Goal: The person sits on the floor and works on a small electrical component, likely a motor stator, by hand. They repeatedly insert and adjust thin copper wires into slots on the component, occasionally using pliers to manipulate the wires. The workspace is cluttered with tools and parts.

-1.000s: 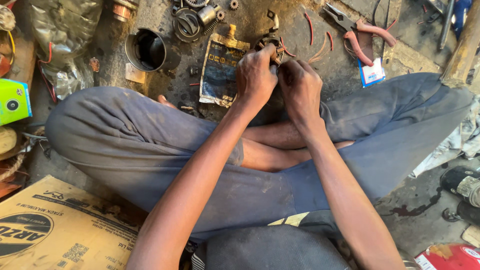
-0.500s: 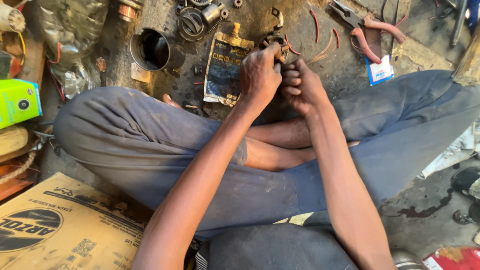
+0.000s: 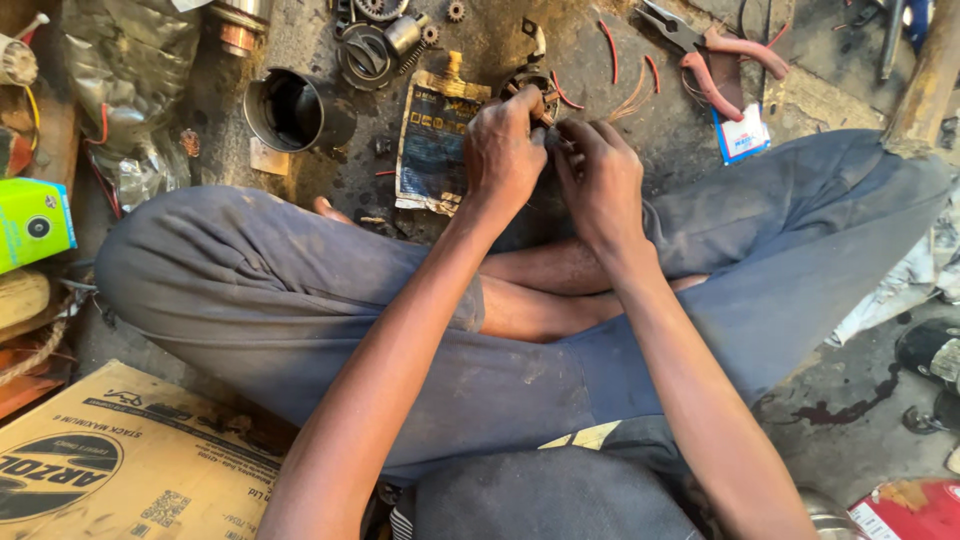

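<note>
I sit cross-legged on a dirty workshop floor. My left hand (image 3: 503, 152) is closed around a small round metal part with copper windings (image 3: 530, 82), which shows just above my knuckles. My right hand (image 3: 602, 180) is pressed against it from the right, fingertips pinching at the same part where the two hands meet. Thin copper strands (image 3: 628, 100) stick out to the right of the part. Most of the part is hidden by my fingers.
A worn blue packet (image 3: 432, 140) lies just left of my hands. A dark metal cylinder housing (image 3: 295, 110) and several gears and small parts (image 3: 385, 40) sit further back. Red-handled pliers (image 3: 715, 55) lie at the back right. A cardboard box (image 3: 110, 460) is at lower left, a green box (image 3: 32, 222) at left.
The view has shifted slightly. Both hands stay together on the small part, with the fingers of the right hand working against it.
</note>
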